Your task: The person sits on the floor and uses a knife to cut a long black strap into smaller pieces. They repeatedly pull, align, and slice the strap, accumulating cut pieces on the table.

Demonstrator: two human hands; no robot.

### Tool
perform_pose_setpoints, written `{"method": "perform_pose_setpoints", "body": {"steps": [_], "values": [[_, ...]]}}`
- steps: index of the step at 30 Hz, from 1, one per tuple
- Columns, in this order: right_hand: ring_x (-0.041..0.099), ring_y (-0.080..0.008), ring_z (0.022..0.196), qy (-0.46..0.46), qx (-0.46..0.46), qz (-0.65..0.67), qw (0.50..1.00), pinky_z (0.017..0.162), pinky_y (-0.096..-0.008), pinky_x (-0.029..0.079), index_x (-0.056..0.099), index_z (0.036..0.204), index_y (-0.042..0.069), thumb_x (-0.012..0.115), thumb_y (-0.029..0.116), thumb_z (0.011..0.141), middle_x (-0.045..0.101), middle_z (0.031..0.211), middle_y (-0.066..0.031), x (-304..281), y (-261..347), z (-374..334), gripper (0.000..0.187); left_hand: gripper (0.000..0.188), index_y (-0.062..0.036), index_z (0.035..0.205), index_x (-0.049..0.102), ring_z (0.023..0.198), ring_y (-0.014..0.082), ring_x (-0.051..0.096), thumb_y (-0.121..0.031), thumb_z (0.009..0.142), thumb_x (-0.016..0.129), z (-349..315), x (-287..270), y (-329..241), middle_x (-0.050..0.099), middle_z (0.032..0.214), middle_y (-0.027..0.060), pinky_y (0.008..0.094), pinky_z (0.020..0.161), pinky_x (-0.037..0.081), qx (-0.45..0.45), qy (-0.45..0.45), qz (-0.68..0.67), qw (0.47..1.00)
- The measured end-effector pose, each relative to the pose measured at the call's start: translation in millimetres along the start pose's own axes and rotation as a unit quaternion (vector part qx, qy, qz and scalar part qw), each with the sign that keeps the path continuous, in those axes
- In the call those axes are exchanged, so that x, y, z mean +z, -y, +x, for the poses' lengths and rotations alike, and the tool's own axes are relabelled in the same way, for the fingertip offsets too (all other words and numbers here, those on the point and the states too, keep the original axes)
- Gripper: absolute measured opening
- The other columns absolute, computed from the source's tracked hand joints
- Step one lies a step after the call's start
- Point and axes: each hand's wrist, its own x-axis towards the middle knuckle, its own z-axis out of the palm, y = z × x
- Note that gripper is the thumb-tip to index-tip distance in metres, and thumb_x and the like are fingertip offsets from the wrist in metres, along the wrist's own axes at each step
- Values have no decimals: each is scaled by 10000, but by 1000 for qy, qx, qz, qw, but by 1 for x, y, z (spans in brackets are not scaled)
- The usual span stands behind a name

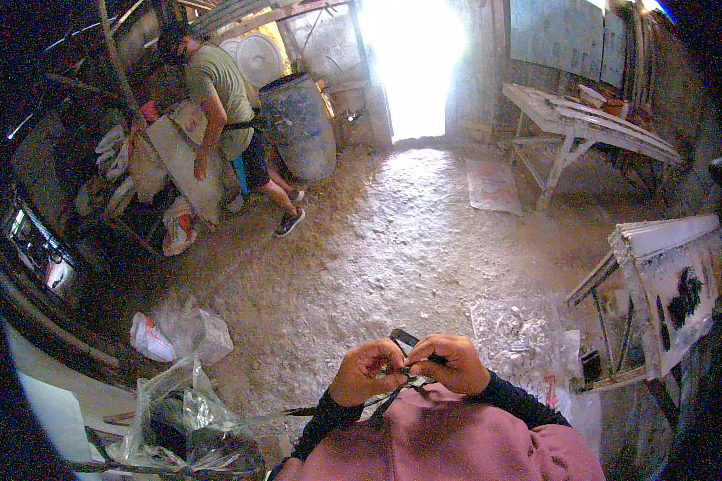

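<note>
Close in front of my pink top (pixel 449 425), my left hand (pixel 367 373) and my right hand (pixel 451 365) meet fingertip to fingertip. Both are closed in a pinch on a black strap (pixel 406 337). A loop of it sticks up behind the fingers, and more dark strap runs down over the top and off to the left. What exactly sits between the fingertips is too small and too covered to make out. Dark sleeves cover both forearms.
A clear plastic bag (pixel 188 413) with dark contents stands at lower left, near crumpled sacks (pixel 180 335). To the right are a whitish wooden stand (pixel 658 297) and a work table (pixel 573 120). Another person (pixel 225 96) bends beside boards and a blue drum (pixel 299 128), left of a bright doorway.
</note>
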Motion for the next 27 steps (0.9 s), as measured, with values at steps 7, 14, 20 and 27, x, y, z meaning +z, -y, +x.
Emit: {"method": "perform_pose_setpoints", "body": {"steps": [7, 14, 20, 27], "values": [[615, -184, 706, 14, 17, 19, 1000, 604, -272, 469, 618, 815, 62, 681, 117, 739, 638, 781, -62, 0, 6, 1, 112, 232, -55, 853, 538, 779, 93, 493, 46, 689, 668, 0, 2, 6, 522, 841, 17, 223, 671, 407, 56, 7, 52, 997], [620, -189, 718, -2, 6, -18, 1000, 615, -274, 481, 610, 825, 55, 665, 95, 751, 635, 783, -71, 1, 4, -1, 100, 218, -68, 767, 542, 656, 97, 523, 7, 647, 708, 0, 11, -2, 550, 725, 19, 239, 591, 424, 110, -64, 231, 965], [624, -188, 735, -33, -5, -9, 999, 632, -273, 490, 600, 847, 49, 651, 73, 764, 635, 806, -82, 7, -1, -3, 101, 217, -78, 753, 540, 636, 146, 561, -18, 640, 715, 2, 15, 1, 569, 717, 32, 306, 697, 485, 247, -107, 334, 903], [588, -123, 754, -49, 108, 167, 979, 659, -247, 474, 599, 864, 24, 607, 56, 807, 622, 829, -67, 13, 0, -7, 66, 200, -80, 771, 553, 672, 177, 582, -56, 655, 715, 4, 13, 1, 579, 730, 25, 398, 801, 476, 335, -114, 379, 855]]}}
